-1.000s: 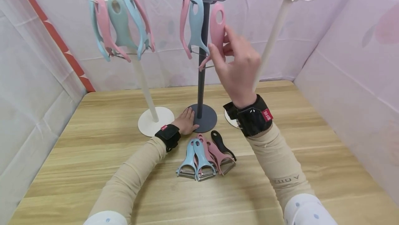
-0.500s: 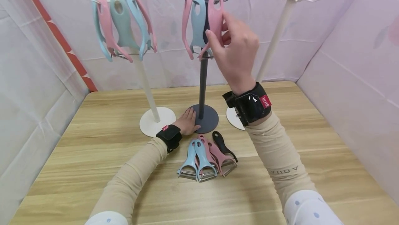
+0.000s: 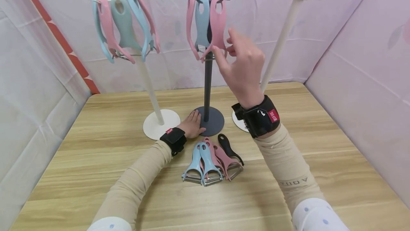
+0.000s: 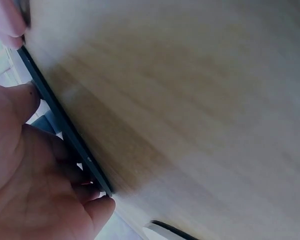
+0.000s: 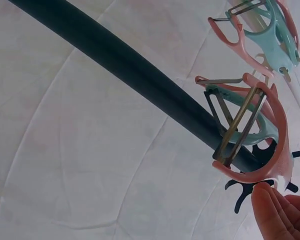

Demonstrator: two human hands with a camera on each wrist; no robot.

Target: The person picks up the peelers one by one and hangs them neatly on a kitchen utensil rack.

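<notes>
A pink peeler [image 3: 217,24] is hung from the top of the dark stand [image 3: 207,81], its long axis near upright, handle up and blade end down. Its lower end is touched by the loosely spread fingertips of the right hand [image 3: 243,68]; whether it is pinched cannot be told. The left hand [image 3: 192,125] is laid flat, fingers straight, on the stand's base. The hook under the handle is too small to make out. Only the right wrist view shows the peeler's blade [image 5: 235,127] against the pole; only the left wrist view shows the base's edge [image 4: 65,125] on the table [image 4: 200,100].
</notes>
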